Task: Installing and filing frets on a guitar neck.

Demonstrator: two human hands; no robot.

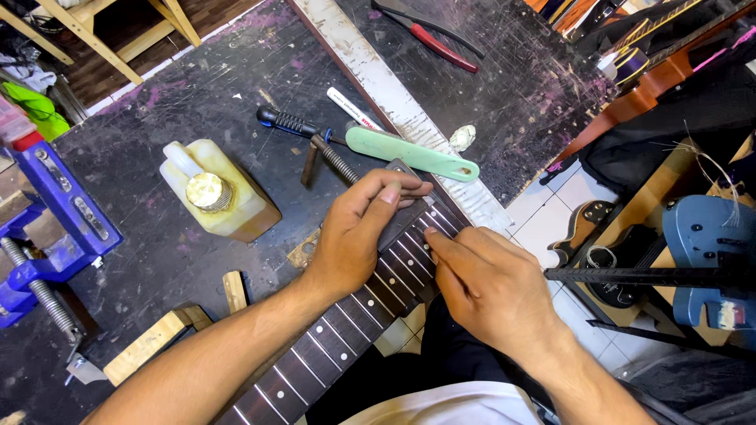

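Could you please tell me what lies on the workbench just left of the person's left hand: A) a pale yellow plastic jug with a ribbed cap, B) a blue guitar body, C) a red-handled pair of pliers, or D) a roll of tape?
A: the pale yellow jug lies just left of the left hand, which rests on the guitar neck.

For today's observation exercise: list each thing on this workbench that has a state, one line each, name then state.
Guitar neck: lying flat, fretboard up, end overhanging the bench.
Left hand: gripping the neck, fingers curled over its far end.
Right hand: pressed on the fretboard, fingertip on a fret.
Yellow jug: upright, capped.
Red-handled pliers: lying flat, jaws hidden.
Blue vise: holding nothing visible.
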